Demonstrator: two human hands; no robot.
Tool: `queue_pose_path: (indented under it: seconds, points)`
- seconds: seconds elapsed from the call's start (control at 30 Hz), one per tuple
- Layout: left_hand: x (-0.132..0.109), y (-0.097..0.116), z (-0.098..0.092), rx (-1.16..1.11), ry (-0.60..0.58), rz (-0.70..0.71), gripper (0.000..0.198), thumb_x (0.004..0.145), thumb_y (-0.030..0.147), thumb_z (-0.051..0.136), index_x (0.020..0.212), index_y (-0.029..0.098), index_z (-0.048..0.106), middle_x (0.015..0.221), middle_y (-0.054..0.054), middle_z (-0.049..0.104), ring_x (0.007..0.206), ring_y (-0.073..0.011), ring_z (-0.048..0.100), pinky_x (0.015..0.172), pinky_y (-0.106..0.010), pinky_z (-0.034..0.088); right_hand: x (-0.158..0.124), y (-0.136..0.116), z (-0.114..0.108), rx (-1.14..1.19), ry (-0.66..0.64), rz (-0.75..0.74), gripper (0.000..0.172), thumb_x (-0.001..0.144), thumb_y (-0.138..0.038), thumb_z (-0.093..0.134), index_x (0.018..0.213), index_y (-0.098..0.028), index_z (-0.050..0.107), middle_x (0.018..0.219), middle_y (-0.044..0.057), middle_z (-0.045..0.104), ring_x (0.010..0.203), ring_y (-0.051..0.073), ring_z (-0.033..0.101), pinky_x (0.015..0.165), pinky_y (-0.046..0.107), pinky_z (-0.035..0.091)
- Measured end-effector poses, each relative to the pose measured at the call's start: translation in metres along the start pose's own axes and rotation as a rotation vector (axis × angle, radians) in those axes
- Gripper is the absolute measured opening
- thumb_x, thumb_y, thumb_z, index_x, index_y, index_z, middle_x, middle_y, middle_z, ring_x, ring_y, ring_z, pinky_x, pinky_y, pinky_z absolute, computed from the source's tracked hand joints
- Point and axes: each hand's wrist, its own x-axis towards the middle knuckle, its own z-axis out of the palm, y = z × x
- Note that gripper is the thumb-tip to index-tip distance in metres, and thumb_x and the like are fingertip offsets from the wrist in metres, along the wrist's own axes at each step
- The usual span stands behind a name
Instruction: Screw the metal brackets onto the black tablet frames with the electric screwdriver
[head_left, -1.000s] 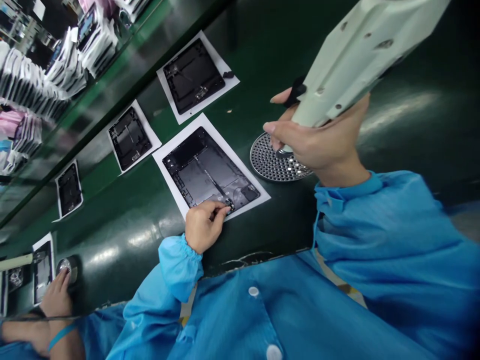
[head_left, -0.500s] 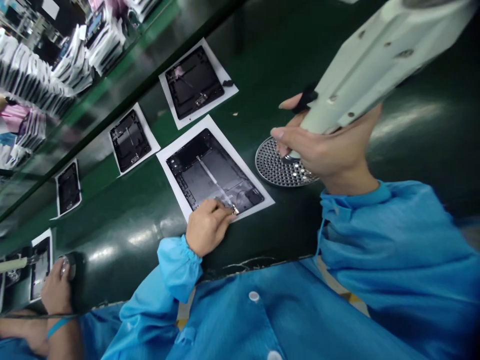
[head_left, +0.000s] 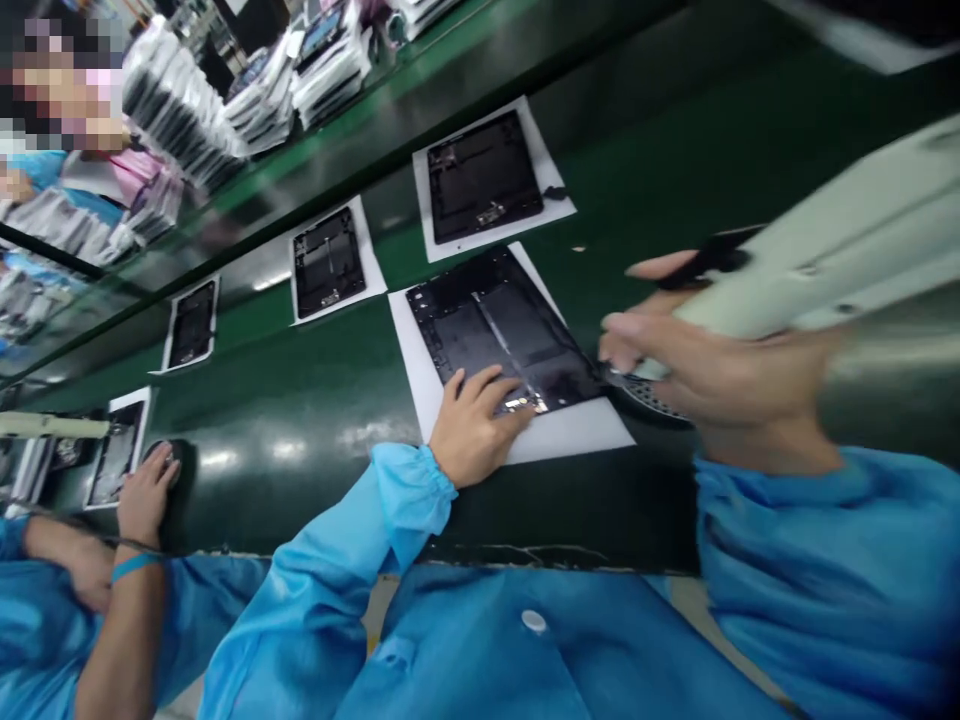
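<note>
A black tablet back shell [head_left: 506, 325] lies open side up, askew on a white sheet [head_left: 574, 437], with a pale ribbon cable running along its inside. My left hand [head_left: 480, 425] rests on the shell's near edge with its fingers spread, beside a small metallic part at the cable's end. My right hand [head_left: 750, 390] is wrapped round a pale green electric screwdriver [head_left: 855, 240]; its tip is hidden behind the fingers. Under that hand, partly covered, sits a round metal screw tray [head_left: 651, 397] full of small holes, close to the shell's right corner.
More tablet shells on white sheets lie beyond and leftward, among them one shell [head_left: 484, 180] and another [head_left: 328, 258]. At left, a co-worker's hand [head_left: 146, 490] is near a shell on the green bench [head_left: 285, 400]. Stacks of wrapped sheets [head_left: 180, 95] stand at the back.
My left fingers have gone from bunched at the shell's near edge to spread over it. The shell has turned and shifted on its sheet. The view has swung left; the screwdriver stays in my right hand.
</note>
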Motion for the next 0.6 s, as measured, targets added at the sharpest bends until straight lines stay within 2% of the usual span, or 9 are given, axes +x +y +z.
queue_pose_path:
  seconds: [0.07,0.2,0.33,0.47,0.6]
  points:
    - [-0.002,0.001,0.002,-0.035,0.027,-0.018,0.025,0.095,0.028,0.049,0.11,0.028,0.07,0.126,-0.009,0.062,0.128,-0.0284,0.048,0.105,-0.057,0.033,-0.006,0.003,0.007,0.051,-0.087,-0.001,0.026,0.062,-0.014,0.081,0.082,-0.021,0.068,0.047,-0.003,0.057,0.04,0.014,0.053,0.046,0.033,0.049]
    - [-0.004,0.0,0.003,-0.085,0.072,-0.017,0.024,0.094,0.024,0.051,0.109,0.025,0.07,0.126,-0.01,0.062,0.128,-0.029,0.048,0.106,-0.058,0.031,-0.017,0.011,0.017,0.063,-0.215,-0.001,0.025,0.068,-0.017,0.077,0.089,-0.021,0.063,0.05,-0.006,0.058,0.045,0.014,0.056,0.058,0.034,0.054]
    - [-0.002,0.0,0.003,-0.117,0.08,-0.014,0.024,0.095,0.025,0.05,0.107,0.026,0.071,0.126,-0.01,0.061,0.127,-0.0287,0.048,0.106,-0.058,0.031,-0.024,0.013,0.02,0.042,-0.253,-0.002,0.028,0.074,-0.023,0.074,0.097,-0.021,0.059,0.051,-0.007,0.057,0.043,0.013,0.054,0.055,0.032,0.052]
    - [-0.001,0.001,0.003,-0.117,0.12,-0.016,0.024,0.095,0.027,0.05,0.103,0.026,0.072,0.124,-0.009,0.063,0.124,-0.028,0.05,0.105,-0.056,0.032,-0.027,0.014,0.02,0.054,-0.316,0.04,0.032,0.073,-0.027,0.075,0.098,-0.022,0.056,0.052,-0.007,0.056,0.044,0.014,0.054,0.054,0.033,0.052]
    - [-0.001,0.002,0.003,-0.119,0.14,-0.018,0.023,0.095,0.028,0.051,0.101,0.026,0.073,0.123,-0.008,0.064,0.124,-0.0272,0.052,0.105,-0.055,0.033,-0.03,0.017,0.019,-0.001,-0.318,0.067,0.031,0.072,-0.026,0.074,0.096,-0.022,0.056,0.056,-0.006,0.056,0.048,0.013,0.055,0.057,0.034,0.053]
